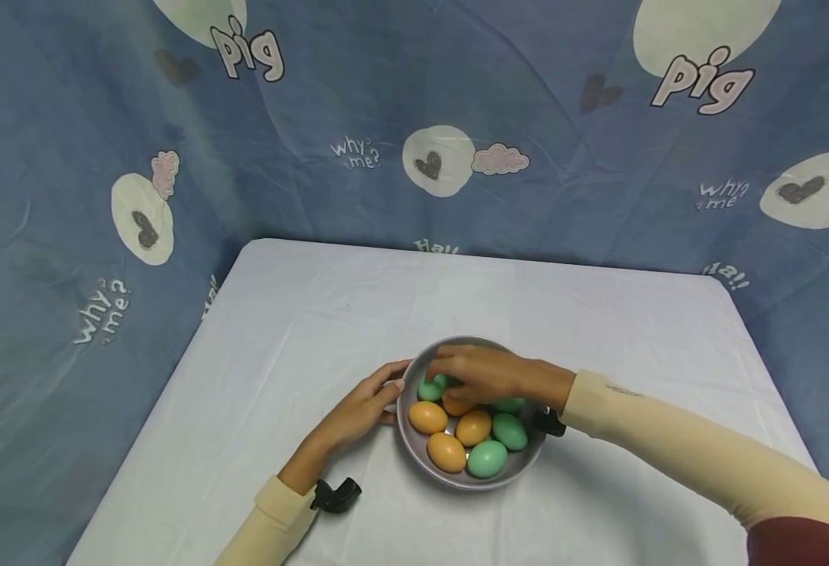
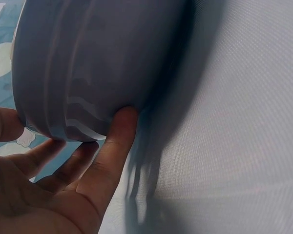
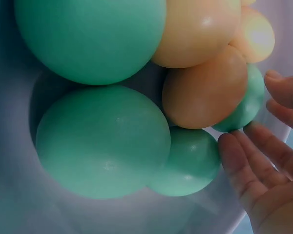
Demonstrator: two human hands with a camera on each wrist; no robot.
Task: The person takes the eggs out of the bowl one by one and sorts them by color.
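Observation:
A round grey bowl point(image 1: 417, 460) holds several orange eggs point(image 1: 446, 452) and several green eggs point(image 1: 487, 459). At the bowl's left, my left hand point(image 1: 358, 409) rests its fingertips against the outer wall; in the left wrist view the fingers point(image 2: 117, 146) are spread, with one low beside the cloth. My right hand point(image 1: 485, 373) reaches over the far rim into the bowl, palm down. In the right wrist view its loosely extended fingers point(image 3: 239, 165) are right at two green eggs, while the thumb stands apart. The hand partly covers some eggs in the head view.
The bowl stands on a table with a white cloth point(image 1: 315, 330). Behind and to the left hangs a blue printed curtain point(image 1: 301, 94). Black wrist cameras are strapped to both wrists, the right one point(image 1: 549, 422) overlapping the bowl's right rim.

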